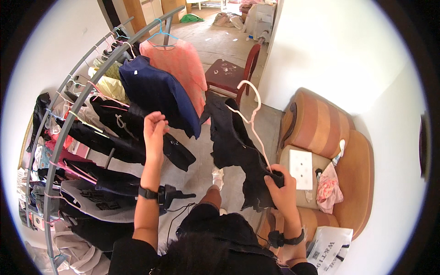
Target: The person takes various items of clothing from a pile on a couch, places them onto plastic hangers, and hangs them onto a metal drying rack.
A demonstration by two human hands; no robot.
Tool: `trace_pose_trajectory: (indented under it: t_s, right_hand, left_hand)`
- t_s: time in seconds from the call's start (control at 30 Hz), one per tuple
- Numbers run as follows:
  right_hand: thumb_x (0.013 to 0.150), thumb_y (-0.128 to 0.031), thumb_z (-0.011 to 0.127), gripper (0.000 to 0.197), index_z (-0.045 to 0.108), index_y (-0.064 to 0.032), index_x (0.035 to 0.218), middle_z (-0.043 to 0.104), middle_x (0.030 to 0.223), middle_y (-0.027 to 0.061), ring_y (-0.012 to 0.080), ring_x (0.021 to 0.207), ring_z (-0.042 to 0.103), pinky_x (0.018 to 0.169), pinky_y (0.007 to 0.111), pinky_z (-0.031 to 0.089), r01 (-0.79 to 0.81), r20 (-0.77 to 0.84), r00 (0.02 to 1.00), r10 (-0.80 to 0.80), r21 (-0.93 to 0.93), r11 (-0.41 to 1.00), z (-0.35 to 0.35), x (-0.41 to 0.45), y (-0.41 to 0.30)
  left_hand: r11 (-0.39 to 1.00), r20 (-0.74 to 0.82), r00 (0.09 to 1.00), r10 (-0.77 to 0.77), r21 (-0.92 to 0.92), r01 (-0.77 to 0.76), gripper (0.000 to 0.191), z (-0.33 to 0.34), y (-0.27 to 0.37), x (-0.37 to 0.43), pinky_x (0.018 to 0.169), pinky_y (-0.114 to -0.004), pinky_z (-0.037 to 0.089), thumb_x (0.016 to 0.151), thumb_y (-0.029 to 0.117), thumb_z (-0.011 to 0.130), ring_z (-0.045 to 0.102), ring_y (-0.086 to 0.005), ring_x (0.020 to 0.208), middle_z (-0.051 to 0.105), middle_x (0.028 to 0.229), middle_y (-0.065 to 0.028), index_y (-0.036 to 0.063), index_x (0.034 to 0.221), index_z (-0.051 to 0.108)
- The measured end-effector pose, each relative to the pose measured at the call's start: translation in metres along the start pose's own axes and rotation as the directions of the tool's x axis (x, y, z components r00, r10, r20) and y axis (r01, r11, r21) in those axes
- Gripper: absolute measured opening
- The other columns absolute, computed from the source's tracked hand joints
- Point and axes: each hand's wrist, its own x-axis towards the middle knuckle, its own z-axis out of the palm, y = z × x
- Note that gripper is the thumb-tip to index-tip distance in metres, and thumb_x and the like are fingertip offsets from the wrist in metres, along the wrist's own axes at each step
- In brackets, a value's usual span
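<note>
In my right hand (283, 190) I hold a pale pink hanger (253, 118) together with the edge of a black garment (228, 137). The garment hangs off the hanger's lower side, its hem ragged, and the hook points up and away from me. My left hand (154, 135) is raised beside the clothes rack, fingers loosely curled and nothing visible in them. Close to it hang a navy blue top (154, 89) and black clothes (125, 118). Behind those, a coral pink top (178, 62) is on a blue hanger (161, 32).
The grey metal rack (86, 79) with many hung clothes curves along my left. A dark red chair (225, 74) stands ahead. At right, a brown striped sofa (316, 127) bears a white board (300, 168) and a pink cloth (329, 189). Dark cables (177, 215) trail near my legs.
</note>
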Motion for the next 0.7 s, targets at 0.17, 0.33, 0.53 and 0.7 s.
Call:
trace_pose_trajectory:
  t_s: [0.17, 0.33, 0.53, 0.7]
  right_hand:
    - [0.092, -0.002, 0.078, 0.024, 0.070, -0.0020, 0.115, 0.073, 0.093, 0.0077, 0.0130, 0.087, 0.065, 0.081, 0.029, 0.053, 0.159, 0.121, 0.982, -0.146, -0.102, 0.982, 0.019, 0.124, -0.006]
    - [0.091, -0.002, 0.077, 0.025, 0.070, -0.0017, 0.115, 0.072, 0.092, 0.0057, 0.0127, 0.088, 0.065, 0.082, 0.029, 0.052, 0.066, 0.226, 0.972, -0.058, -0.025, 0.998, 0.053, 0.226, -0.025]
    - [0.095, -0.003, 0.078, 0.025, 0.069, -0.0029, 0.118, 0.074, 0.091, 0.0100, 0.0130, 0.082, 0.065, 0.077, 0.030, 0.054, 0.225, 0.258, 0.941, -0.219, 0.009, 0.974, 0.105, 0.317, -0.028]
    - [0.096, -0.010, 0.077, 0.025, 0.069, -0.0032, 0.119, 0.073, 0.093, 0.0105, 0.0155, 0.083, 0.065, 0.079, 0.032, 0.054, 0.313, 0.324, 0.883, -0.339, 0.130, 0.941, 0.165, 0.385, -0.040]
  left_hand:
    - [0.995, -0.180, 0.984, -0.001, 0.097, 0.019, 0.045, 0.026, -0.018, 0.118, 0.093, -0.033, 0.054, 0.102, 0.010, 0.067, 0.064, -0.0171, 0.114, 0.063, 0.134, -0.0086, 0.0061, 0.145, 0.054]
    - [0.965, -0.404, 0.900, 0.166, 0.255, -0.064, 0.057, 0.010, -0.080, 0.227, 0.107, -0.041, 0.050, 0.098, 0.018, 0.076, 0.059, -0.0282, 0.122, 0.057, 0.138, -0.0197, -0.0037, 0.144, 0.051]
    - [0.743, -0.481, 0.797, 0.366, 0.666, 0.060, 0.083, -0.005, -0.096, 0.292, 0.114, -0.055, 0.043, 0.083, 0.020, 0.085, 0.049, -0.0506, 0.133, 0.048, 0.145, -0.0345, -0.0057, 0.151, 0.044]
    - [0.756, -0.536, 0.762, 0.364, 0.648, 0.095, 0.080, -0.002, -0.105, 0.284, 0.110, -0.054, 0.047, 0.084, 0.006, 0.075, 0.055, -0.0549, 0.130, 0.051, 0.144, -0.0344, -0.0041, 0.155, 0.039]
